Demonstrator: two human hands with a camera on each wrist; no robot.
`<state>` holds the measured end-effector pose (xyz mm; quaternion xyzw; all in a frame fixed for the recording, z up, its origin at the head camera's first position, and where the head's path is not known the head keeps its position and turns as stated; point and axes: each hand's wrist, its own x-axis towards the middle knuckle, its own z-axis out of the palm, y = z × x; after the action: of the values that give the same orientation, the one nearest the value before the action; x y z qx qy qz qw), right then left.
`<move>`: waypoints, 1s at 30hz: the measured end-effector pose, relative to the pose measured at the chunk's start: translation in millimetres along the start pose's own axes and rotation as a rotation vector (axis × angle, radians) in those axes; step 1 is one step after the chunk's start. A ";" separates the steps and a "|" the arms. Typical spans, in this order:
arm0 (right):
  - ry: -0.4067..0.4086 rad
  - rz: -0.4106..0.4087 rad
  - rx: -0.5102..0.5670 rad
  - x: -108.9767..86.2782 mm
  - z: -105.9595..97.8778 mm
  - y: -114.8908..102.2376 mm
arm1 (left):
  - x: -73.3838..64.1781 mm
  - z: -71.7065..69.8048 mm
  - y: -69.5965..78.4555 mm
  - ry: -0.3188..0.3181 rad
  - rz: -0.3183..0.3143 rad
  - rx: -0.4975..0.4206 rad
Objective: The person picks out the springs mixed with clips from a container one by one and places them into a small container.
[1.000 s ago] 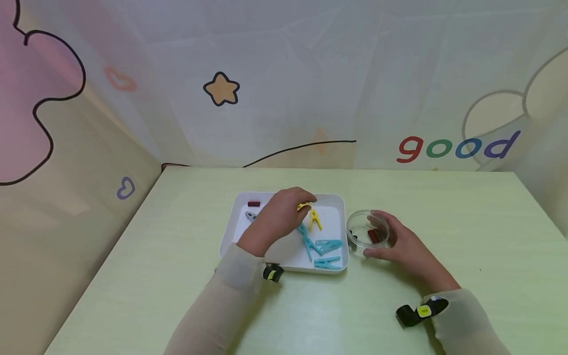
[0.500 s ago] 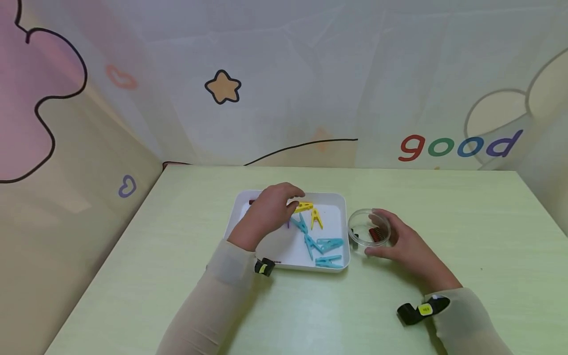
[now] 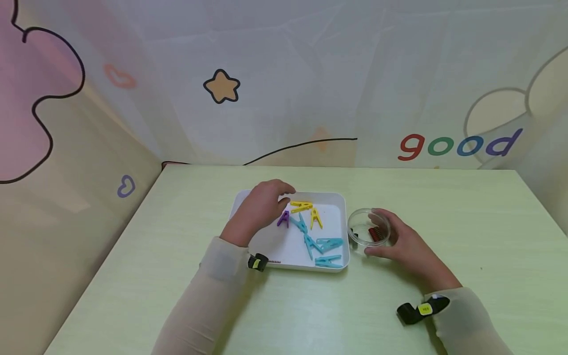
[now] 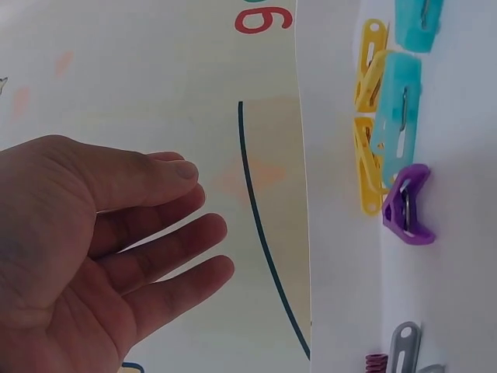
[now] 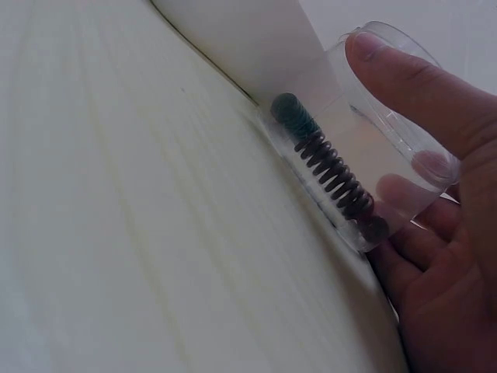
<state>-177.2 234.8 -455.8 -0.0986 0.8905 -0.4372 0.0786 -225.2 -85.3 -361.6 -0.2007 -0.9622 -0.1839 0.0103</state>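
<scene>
My left hand (image 3: 262, 204) hovers over the back left of the white tray (image 3: 339, 207) with its fingers loosely bent and nothing between them. In the left wrist view a purple clip (image 4: 408, 206), yellow clips (image 4: 371, 74) and turquoise clips (image 4: 400, 109) lie in the tray. A grey clip (image 4: 404, 346) and a dark red spring (image 4: 376, 363) show at that view's lower edge. My right hand (image 3: 401, 239) grips a clear round container (image 3: 364, 244) beside the tray, thumb on the near side. Inside it lie a dark coil spring (image 5: 334, 175) and a green piece (image 5: 291, 113).
The tray and container stand on a pale green-yellow table (image 3: 310, 315). Another thin spring (image 3: 274, 262) lies by the tray's front wall. A printed cloth backdrop (image 3: 284, 88) rises behind the table.
My left hand has moved left and slightly back across the tray, uncovering the purple clip and the yellow clips and covering the red spring and grey clip. My right hand keeps its hold.
</scene>
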 end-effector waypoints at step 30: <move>0.005 -0.018 0.011 2.3 1.0 -1.2 | 8.6 -12.8 -32.0 -0.033 -0.067 0.029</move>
<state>-179.1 232.7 -455.6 -0.1051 0.8873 -0.4431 0.0732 -246.3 -113.8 -360.1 -0.1713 -0.9710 -0.1666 -0.0088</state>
